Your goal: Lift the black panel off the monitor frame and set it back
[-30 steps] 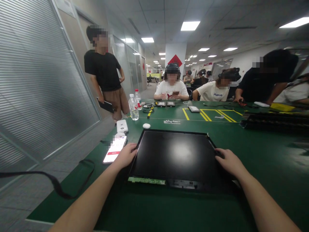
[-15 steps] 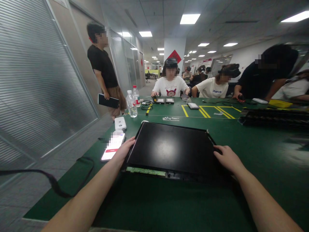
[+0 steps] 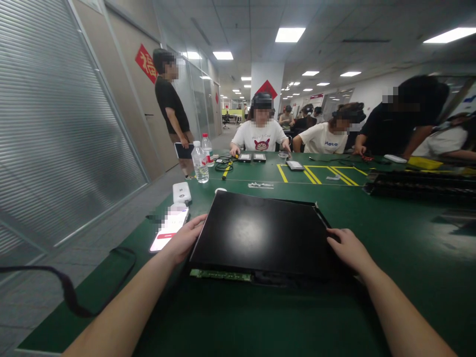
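A black LCD screen panel (image 3: 256, 238) with a glossy face lies before me over the green table, reflecting a bright spot. Along its near left edge shows a strip of green circuit board (image 3: 220, 275). My left hand (image 3: 187, 239) grips the panel's left edge, its fingers partly hidden at the side. At the right edge my right hand (image 3: 345, 246) is closed on the panel, thumb on the rim and the lower fingers out of sight. Whether the panel rests fully on the table or is slightly raised, I cannot tell.
Left of the panel lie a lit phone (image 3: 169, 230) and a white device (image 3: 182, 193). Beyond stand water bottles (image 3: 201, 163). A black strap (image 3: 70, 292) hangs at left. Dark stacked parts (image 3: 420, 183) lie at right. Several people sit or stand across the table (image 3: 401, 238).
My view has shifted slightly. The panel's near edge and both hands sit a little lower left in view. The standing person at left appears farther right and farther off.
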Action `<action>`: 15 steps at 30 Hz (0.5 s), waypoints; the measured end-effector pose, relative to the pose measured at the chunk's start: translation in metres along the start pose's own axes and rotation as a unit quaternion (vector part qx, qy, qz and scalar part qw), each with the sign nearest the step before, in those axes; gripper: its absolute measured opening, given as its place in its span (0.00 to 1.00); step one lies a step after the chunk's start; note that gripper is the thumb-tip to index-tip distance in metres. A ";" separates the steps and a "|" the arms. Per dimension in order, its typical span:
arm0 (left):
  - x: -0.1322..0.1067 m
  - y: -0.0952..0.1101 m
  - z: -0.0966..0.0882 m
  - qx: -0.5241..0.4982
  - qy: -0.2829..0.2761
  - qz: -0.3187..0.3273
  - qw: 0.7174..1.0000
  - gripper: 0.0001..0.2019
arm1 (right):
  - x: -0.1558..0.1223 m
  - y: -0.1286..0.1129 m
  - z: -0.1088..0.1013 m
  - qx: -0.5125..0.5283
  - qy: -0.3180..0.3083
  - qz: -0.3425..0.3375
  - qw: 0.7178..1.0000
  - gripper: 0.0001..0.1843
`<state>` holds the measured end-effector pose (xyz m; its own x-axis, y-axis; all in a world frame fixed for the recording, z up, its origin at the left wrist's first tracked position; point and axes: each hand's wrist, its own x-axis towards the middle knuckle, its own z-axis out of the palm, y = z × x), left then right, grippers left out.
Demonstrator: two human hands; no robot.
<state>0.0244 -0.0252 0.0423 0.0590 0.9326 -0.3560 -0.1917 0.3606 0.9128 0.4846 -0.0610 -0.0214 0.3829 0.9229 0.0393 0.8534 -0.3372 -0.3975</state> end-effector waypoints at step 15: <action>-0.001 -0.001 -0.010 0.050 -0.084 0.074 0.992 0.28 | 0.001 0.004 0.003 0.007 0.012 0.004 1.000 0.22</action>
<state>0.0150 -0.0269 0.0397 0.2025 0.9615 -0.1860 -0.1127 0.2116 0.9708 0.4870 -0.0611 -0.0261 0.3973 0.9159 0.0577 0.8453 -0.3408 -0.4115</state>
